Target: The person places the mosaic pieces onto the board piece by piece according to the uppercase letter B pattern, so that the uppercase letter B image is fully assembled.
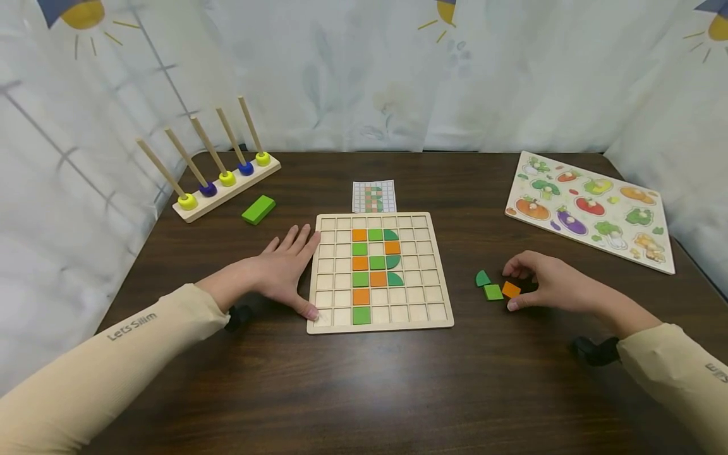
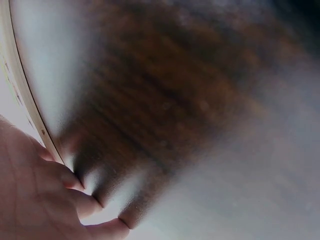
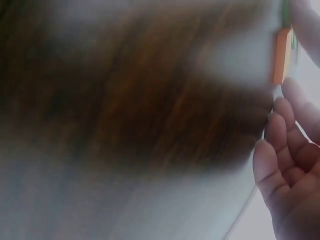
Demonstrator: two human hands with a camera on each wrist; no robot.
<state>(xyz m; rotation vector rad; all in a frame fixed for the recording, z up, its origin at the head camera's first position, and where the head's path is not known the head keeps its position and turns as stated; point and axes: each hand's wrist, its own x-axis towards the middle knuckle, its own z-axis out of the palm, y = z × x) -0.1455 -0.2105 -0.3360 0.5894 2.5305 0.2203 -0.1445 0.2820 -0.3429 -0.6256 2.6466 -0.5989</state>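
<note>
My left hand (image 1: 284,272) lies spread at the left edge of a wooden grid board (image 1: 421,316), its thumb over the lower left corner. In the left wrist view, the fingers (image 2: 85,202) rest along the table beside the board's edge. Orange, green and dark green tiles sit in the middle columns of the grid. To the right of the board, my right hand (image 1: 548,281) is at a loose orange square tile (image 1: 511,289), thumb and fingers apart around it. A green square tile (image 1: 493,292) and a dark green quarter-round tile (image 1: 482,279) lie just left of it.
A small pattern card (image 1: 373,196) lies behind the board. At the back left stands a peg stand (image 1: 227,189) with yellow and blue rings, a green block (image 1: 258,210) in front of it. A vegetable puzzle board (image 1: 591,212) lies at the back right. White curtains (image 1: 364,76) hang behind the table.
</note>
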